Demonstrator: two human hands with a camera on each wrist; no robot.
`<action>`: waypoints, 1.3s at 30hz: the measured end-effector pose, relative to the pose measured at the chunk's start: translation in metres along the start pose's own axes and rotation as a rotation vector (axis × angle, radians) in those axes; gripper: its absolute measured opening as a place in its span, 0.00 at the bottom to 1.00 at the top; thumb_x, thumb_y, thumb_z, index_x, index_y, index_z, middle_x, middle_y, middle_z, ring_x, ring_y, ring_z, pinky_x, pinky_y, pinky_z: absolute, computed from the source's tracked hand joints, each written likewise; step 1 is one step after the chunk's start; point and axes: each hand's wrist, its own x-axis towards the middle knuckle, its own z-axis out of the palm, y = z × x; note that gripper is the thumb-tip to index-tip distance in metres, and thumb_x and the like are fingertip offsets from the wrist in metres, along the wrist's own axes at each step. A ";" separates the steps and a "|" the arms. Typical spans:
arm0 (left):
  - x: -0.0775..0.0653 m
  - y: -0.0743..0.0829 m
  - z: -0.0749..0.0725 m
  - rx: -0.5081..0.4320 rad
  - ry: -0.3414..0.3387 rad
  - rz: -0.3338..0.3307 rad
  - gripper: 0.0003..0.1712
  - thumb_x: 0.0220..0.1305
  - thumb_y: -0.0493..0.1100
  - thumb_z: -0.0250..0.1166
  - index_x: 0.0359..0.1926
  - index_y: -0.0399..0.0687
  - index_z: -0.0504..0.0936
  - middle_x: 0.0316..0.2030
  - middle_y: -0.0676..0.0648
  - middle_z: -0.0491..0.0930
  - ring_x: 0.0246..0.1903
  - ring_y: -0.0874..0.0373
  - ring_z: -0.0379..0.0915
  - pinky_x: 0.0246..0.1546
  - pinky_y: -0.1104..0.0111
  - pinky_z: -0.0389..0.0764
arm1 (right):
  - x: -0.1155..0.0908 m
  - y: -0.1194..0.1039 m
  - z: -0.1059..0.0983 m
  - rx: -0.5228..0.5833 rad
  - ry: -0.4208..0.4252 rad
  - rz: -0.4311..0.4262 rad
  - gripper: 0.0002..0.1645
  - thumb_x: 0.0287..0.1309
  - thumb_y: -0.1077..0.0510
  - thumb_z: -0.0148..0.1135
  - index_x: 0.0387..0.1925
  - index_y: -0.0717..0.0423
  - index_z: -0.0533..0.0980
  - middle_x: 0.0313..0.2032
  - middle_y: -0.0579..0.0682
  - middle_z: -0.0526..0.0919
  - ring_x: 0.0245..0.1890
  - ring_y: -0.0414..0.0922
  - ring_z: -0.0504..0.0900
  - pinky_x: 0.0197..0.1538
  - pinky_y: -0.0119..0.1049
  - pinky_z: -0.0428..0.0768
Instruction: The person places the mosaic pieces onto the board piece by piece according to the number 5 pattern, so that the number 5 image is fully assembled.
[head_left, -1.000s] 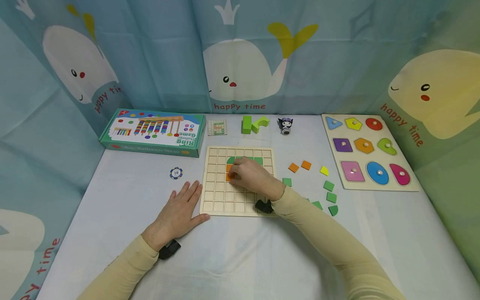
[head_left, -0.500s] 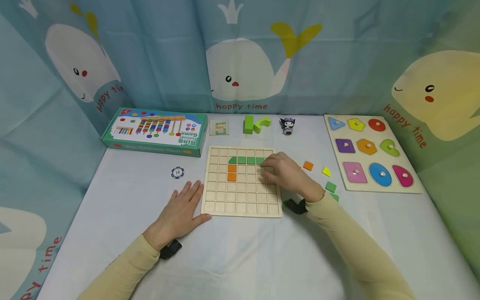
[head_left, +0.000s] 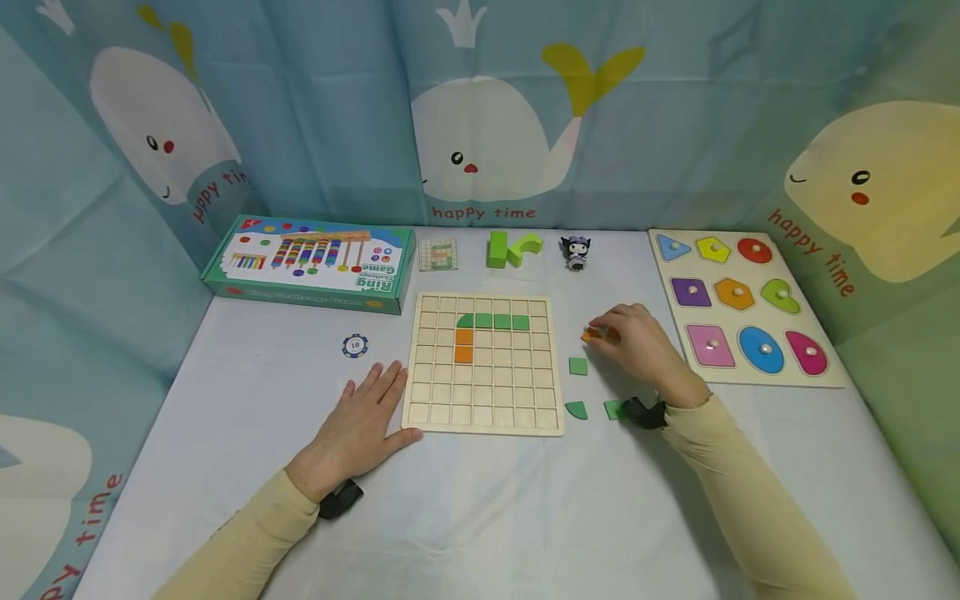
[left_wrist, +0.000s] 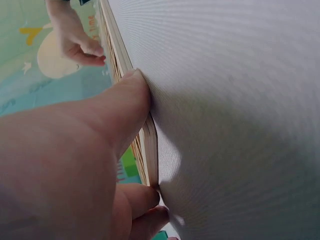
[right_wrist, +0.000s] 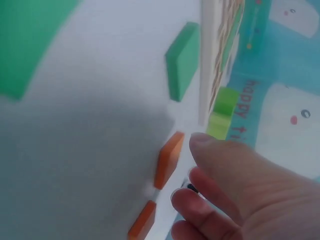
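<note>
Right wrist: upper orange tile (right_wrist: 169,161) slants up rightward.

Left hand (left_wrist: 85,155) — thumb (left_wrist: 131,95) against the wooden board (left_wrist: 150,157)

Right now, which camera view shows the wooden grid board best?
The head view: the wooden grid board shows its whole gridded face. The left wrist view shows mainly its edge, touched by the left hand; the right wrist view, a strip.
</note>
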 end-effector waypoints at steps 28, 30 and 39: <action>-0.001 0.001 0.001 0.002 0.007 -0.002 0.51 0.64 0.64 0.62 0.73 0.32 0.56 0.73 0.35 0.52 0.71 0.37 0.45 0.59 0.36 0.56 | 0.000 -0.003 0.007 -0.110 -0.011 0.082 0.14 0.53 0.58 0.74 0.35 0.67 0.84 0.38 0.61 0.79 0.40 0.58 0.71 0.40 0.53 0.69; -0.001 0.001 0.001 0.000 0.005 -0.003 0.51 0.64 0.64 0.62 0.73 0.32 0.56 0.73 0.35 0.52 0.71 0.37 0.45 0.60 0.36 0.56 | 0.002 -0.004 0.006 -0.085 -0.019 0.075 0.14 0.53 0.58 0.73 0.36 0.67 0.83 0.37 0.60 0.81 0.39 0.58 0.73 0.41 0.52 0.70; 0.000 0.001 0.000 -0.003 -0.004 -0.006 0.51 0.64 0.64 0.61 0.73 0.33 0.55 0.73 0.36 0.51 0.71 0.37 0.44 0.60 0.36 0.55 | 0.019 -0.028 0.000 0.136 -0.052 0.027 0.13 0.57 0.60 0.67 0.41 0.65 0.82 0.38 0.56 0.84 0.43 0.54 0.76 0.49 0.51 0.72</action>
